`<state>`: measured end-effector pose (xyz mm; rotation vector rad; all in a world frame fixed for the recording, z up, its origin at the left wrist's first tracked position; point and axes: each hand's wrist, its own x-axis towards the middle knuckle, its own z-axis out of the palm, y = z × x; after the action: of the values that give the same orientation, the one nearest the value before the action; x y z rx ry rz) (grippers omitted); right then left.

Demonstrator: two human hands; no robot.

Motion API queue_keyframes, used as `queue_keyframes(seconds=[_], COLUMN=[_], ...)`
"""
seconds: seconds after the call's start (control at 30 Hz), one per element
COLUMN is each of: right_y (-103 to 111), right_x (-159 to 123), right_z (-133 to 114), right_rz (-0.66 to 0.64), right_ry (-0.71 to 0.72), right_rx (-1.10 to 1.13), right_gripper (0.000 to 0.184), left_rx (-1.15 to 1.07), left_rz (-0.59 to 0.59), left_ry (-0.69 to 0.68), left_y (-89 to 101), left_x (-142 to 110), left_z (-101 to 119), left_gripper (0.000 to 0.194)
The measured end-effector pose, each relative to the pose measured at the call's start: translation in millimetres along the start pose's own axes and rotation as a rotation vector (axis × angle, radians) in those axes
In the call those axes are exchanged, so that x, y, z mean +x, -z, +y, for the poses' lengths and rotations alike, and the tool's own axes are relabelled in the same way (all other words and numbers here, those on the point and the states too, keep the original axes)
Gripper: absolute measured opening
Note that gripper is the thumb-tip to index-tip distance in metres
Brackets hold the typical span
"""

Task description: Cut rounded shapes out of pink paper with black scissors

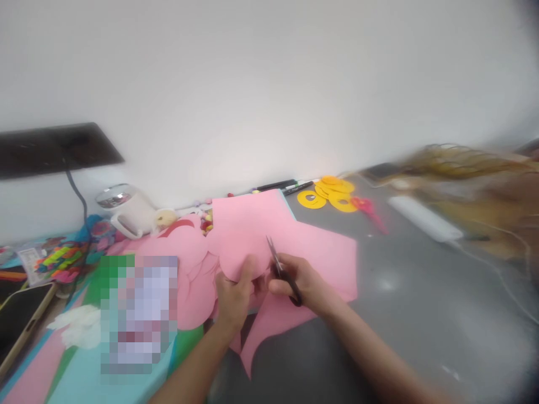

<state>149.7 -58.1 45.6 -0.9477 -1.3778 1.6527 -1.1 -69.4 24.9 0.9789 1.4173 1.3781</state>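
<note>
Black scissors in the right hand, pink paper in the left

Both hands are near the middle of the grey worktop (404, 336). The left hand (233, 297) has its grip pinching a rounded pink paper (242, 258) at the lower edge; one digit lies over the face of the sheet, and the fingers beneath are partly hidden. The right hand (301, 278) has its grip closed around the handles of the black scissors (277, 266). Blades point up and away from the body, tips slightly apart, just beside the right edge of the rounded paper. Whether they touch it cannot be told.

Surroundings: a straight-edged pink sheet (252, 216) lies behind the rounded paper, and a larger pink sheet (332, 247) extends to the right. A curved pink scrap (278, 320) reaches toward the near side below the hands, ending in a point. Left of the left hand, a pile of pink rounds (191, 286) lies overlapping.

Further back: yellow rings (311, 200) in a loose heap, pink scissors (369, 210) touching them, dark pens (275, 184) along the wall. Far left: a white mug (137, 210), a phone (23, 317), light blue paper (84, 376). Right: a white bar (425, 217) with a cord, blurred. A pixelated patch covers part of the left-hand papers.
</note>
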Motion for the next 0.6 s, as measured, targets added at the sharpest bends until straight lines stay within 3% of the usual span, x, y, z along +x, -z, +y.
queue_keyframes(seconds=[0.23, 0.6], right_y=[-1.1, -2.3], right_x=[0.6, -0.1], right_z=[-1.9, -2.7], right_rz=[-0.010, -0.020], right_ry=[-0.025, -0.046], right_rx=[-0.025, 0.034], right_gripper=[0.048, 0.044], left_rx=[0.051, 0.055], left_rz=[-0.041, -0.006], left_ry=[-0.034, -0.037], left_y=[-0.8, -0.9], left_x=[-2.0, -2.8], left_z=[3.5, 0.6], left_gripper=[0.044, 0.041])
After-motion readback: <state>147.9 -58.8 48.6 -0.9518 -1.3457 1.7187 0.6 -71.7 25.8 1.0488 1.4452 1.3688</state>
